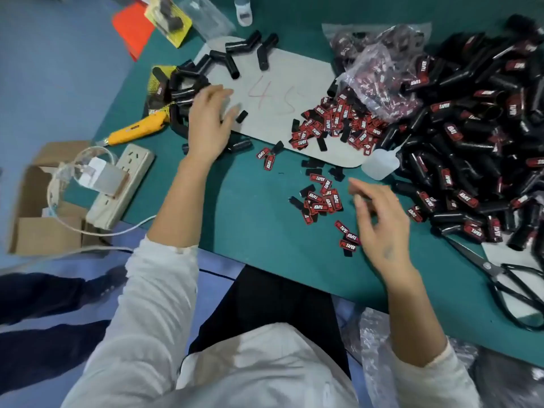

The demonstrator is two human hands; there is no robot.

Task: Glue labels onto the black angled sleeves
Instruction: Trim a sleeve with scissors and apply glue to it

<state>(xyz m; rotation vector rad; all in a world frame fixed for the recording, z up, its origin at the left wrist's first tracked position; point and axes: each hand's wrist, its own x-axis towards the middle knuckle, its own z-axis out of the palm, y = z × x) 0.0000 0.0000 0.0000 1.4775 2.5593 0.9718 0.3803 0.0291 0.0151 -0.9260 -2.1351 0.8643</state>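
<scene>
Unlabelled black angled sleeves (188, 83) lie in a small pile at the left end of a grey board (294, 75). My left hand (210, 119) hovers over that pile with fingers spread and relaxed, gripping nothing. Red-and-black labels (321, 198) are scattered on the green table (265, 245), with a bigger heap of labels (338, 122) on the board. My right hand (379, 219) hangs just right of the loose labels, fingers loosely curled and blurred, nothing plainly held. A large heap of labelled sleeves (471, 142) fills the right side.
A yellow glue gun (138, 128) lies left of the sleeves, beside a power strip (117, 184) with a plugged charger. Black scissors (506, 284) rest near the right front edge. A plastic bag of labels (379, 81) and a white flat piece (379, 164) sit by the heap. A cardboard box (38, 207) stands left.
</scene>
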